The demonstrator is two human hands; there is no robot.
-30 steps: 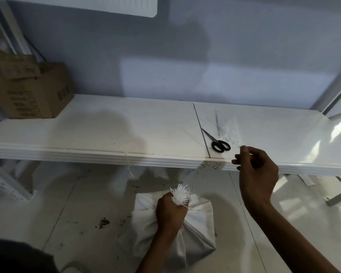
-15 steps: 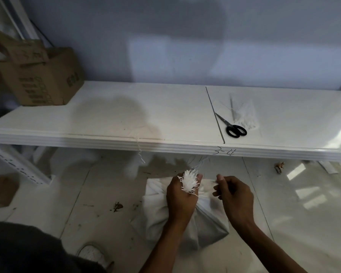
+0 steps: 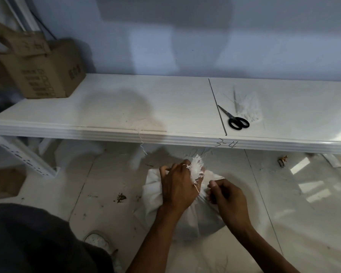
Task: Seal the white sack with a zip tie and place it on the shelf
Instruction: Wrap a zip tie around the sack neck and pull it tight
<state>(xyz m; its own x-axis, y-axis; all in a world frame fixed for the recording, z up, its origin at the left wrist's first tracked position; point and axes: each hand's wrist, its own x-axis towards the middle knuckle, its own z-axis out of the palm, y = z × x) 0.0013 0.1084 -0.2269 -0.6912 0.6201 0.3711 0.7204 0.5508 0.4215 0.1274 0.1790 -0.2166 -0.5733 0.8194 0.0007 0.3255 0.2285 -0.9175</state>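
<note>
A white sack (image 3: 153, 191) stands on the tiled floor below the white shelf (image 3: 126, 109). My left hand (image 3: 176, 187) is clenched around its bunched neck, and the frayed top (image 3: 197, 169) sticks up past my fingers. My right hand (image 3: 227, 199) is pressed against the sack just right of the neck, fingers pinched shut on a thin zip tie that is barely visible. A pile of white zip ties (image 3: 247, 107) lies on the shelf at the right.
Black-handled scissors (image 3: 234, 119) lie on the shelf beside the ties. A cardboard box (image 3: 47, 71) stands at the shelf's left end. A shelf leg (image 3: 24, 156) slants down at the left. My shoe (image 3: 96, 240) is near the sack. Debris dots the floor.
My right hand came down from the shelf edge to the sack's neck beside my left hand. The view tilted downward. My left hand kept its hold on the neck.
</note>
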